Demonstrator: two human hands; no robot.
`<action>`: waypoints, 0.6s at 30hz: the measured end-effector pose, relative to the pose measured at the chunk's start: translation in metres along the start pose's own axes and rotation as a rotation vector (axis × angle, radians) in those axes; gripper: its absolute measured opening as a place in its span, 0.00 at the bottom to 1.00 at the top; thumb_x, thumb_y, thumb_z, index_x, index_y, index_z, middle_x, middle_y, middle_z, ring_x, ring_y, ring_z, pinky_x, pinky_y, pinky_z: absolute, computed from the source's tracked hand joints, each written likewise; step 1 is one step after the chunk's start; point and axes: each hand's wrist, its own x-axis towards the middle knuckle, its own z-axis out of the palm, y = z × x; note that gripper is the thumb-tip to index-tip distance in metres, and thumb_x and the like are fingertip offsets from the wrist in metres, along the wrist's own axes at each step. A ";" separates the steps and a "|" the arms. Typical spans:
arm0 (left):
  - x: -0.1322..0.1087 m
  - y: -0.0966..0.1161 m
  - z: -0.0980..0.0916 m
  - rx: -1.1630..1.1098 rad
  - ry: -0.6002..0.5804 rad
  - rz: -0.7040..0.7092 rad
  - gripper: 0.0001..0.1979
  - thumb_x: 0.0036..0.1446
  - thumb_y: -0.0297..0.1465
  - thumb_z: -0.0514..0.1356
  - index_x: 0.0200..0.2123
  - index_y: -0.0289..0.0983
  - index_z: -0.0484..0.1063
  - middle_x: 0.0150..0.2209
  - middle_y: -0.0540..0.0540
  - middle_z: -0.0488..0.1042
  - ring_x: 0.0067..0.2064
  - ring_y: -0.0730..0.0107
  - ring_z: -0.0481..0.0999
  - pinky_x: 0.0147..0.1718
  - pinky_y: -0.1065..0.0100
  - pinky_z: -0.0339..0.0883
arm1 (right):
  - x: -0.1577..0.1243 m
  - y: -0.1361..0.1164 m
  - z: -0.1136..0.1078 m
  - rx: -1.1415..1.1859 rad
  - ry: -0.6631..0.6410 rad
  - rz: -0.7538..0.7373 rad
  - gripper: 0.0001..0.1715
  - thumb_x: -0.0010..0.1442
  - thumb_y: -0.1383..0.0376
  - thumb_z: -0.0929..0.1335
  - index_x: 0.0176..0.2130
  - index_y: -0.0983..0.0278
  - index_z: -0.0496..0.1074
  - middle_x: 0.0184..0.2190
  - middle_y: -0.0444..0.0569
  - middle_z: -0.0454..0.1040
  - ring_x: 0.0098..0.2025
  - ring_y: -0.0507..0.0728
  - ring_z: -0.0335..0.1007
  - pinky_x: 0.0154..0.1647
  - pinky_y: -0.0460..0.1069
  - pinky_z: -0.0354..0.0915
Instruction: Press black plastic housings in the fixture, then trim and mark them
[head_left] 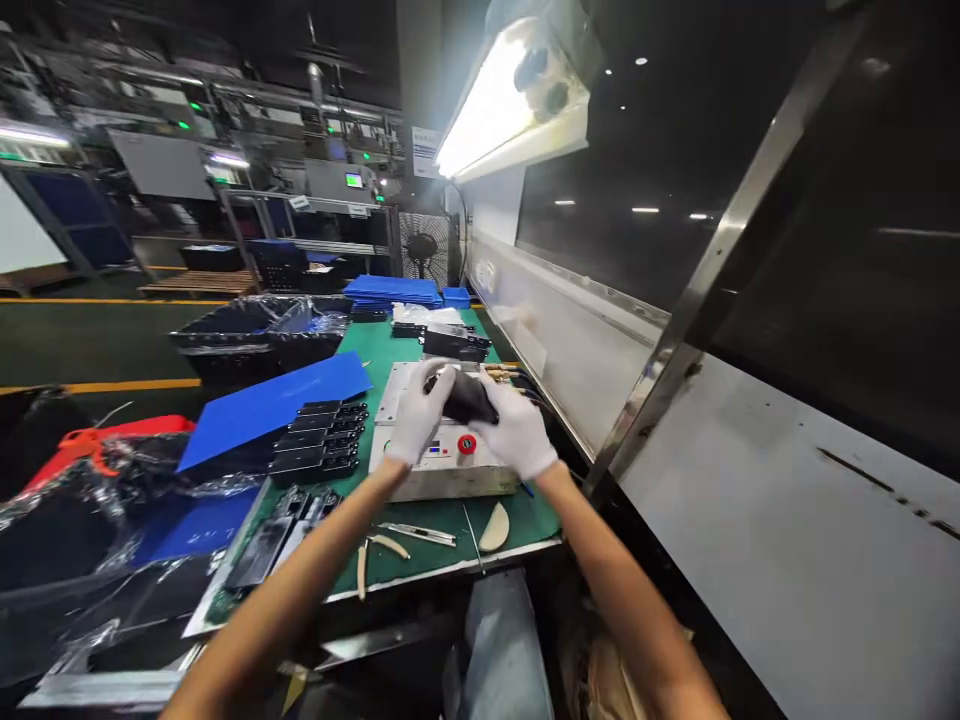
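Both my hands wear white gloves and grip one black plastic part (469, 397) between them, above a white machine box (442, 484). My left hand (421, 412) is closed round its left end, and my right hand (519, 428) round its right end. The box's front carries a red button (466, 444) and a small display. Left of it, several similar black parts (319, 440) lie in a row on the green mat (375, 350). In front of the box are pliers (379, 552), a utility knife (420, 534), a thin rod (474, 538) and a beige half-round piece (495, 528).
A blue sheet (277, 405) juts over the table's left edge. Bins lined with plastic film (262, 335) stand to the left. More black parts (456, 342) and stacked blue sheets (394, 291) are at the far end. A metal frame post (675, 330) rises at the right.
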 end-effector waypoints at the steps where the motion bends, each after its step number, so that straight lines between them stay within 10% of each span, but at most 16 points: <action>1: 0.034 0.000 -0.004 0.024 0.006 0.000 0.21 0.64 0.45 0.57 0.51 0.38 0.73 0.58 0.39 0.75 0.61 0.55 0.71 0.66 0.58 0.61 | 0.036 0.007 -0.005 -0.088 -0.039 -0.075 0.42 0.60 0.56 0.74 0.67 0.72 0.68 0.52 0.60 0.81 0.51 0.62 0.78 0.55 0.52 0.69; 4: 0.103 -0.019 -0.004 0.067 0.011 -0.037 0.13 0.62 0.37 0.58 0.42 0.34 0.76 0.49 0.38 0.79 0.53 0.56 0.75 0.59 0.60 0.65 | 0.111 0.016 -0.003 -0.241 -0.101 -0.191 0.49 0.67 0.49 0.50 0.62 0.89 0.66 0.51 0.57 0.79 0.53 0.53 0.76 0.51 0.46 0.63; 7: 0.126 -0.056 0.000 0.088 -0.007 -0.095 0.11 0.62 0.32 0.56 0.38 0.33 0.76 0.45 0.38 0.81 0.48 0.58 0.76 0.53 0.62 0.68 | 0.140 0.021 0.017 -0.258 -0.255 -0.192 0.42 0.64 0.47 0.65 0.62 0.77 0.72 0.51 0.55 0.81 0.50 0.54 0.79 0.49 0.45 0.65; 10: 0.118 -0.090 0.005 0.099 -0.036 -0.124 0.12 0.63 0.32 0.54 0.38 0.35 0.77 0.46 0.39 0.81 0.49 0.58 0.76 0.53 0.63 0.68 | 0.137 0.032 0.045 -0.290 -0.398 -0.153 0.45 0.58 0.55 0.77 0.69 0.59 0.66 0.54 0.56 0.80 0.52 0.63 0.77 0.52 0.52 0.69; 18: 0.122 -0.108 -0.008 0.204 -0.104 -0.194 0.10 0.63 0.38 0.59 0.36 0.36 0.74 0.43 0.38 0.79 0.48 0.54 0.75 0.55 0.58 0.64 | 0.121 0.060 0.074 -0.156 -0.390 -0.187 0.44 0.64 0.51 0.72 0.71 0.63 0.61 0.58 0.59 0.74 0.58 0.65 0.71 0.60 0.56 0.65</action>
